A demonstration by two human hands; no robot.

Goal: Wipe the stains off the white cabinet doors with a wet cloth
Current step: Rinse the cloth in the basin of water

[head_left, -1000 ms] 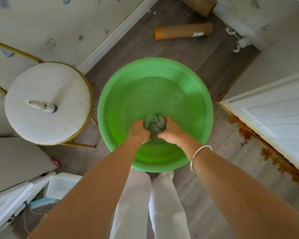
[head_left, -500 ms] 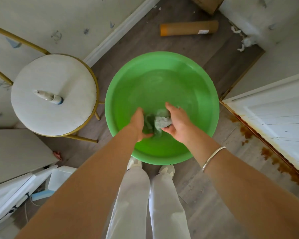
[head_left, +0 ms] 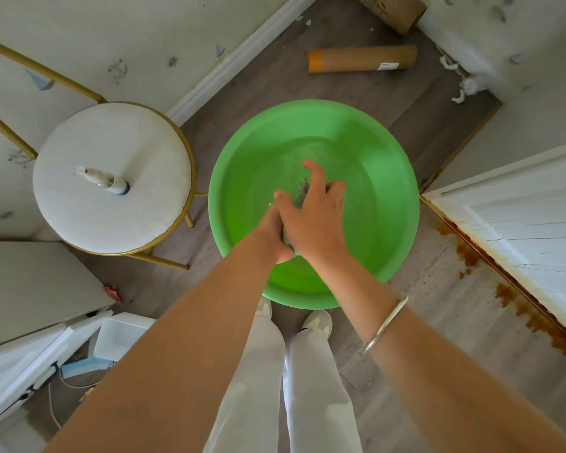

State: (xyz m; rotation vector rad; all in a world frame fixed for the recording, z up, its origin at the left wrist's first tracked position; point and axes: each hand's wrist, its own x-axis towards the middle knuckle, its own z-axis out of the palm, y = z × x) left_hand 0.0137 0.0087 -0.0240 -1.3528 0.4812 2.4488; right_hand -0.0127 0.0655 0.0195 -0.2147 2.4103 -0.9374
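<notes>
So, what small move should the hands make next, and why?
Probably close the right hand round the cloth and wring it over the green basin. The cloth is bunched between both hands. The left hand seems to grip it, while the right hand lies over it with its fingers spread. The white cabinet door stands to the right.

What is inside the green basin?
A grey-green cloth, bunched between the left hand and the right hand. The right hand covers most of it; the basin floor beneath is hidden.
</notes>
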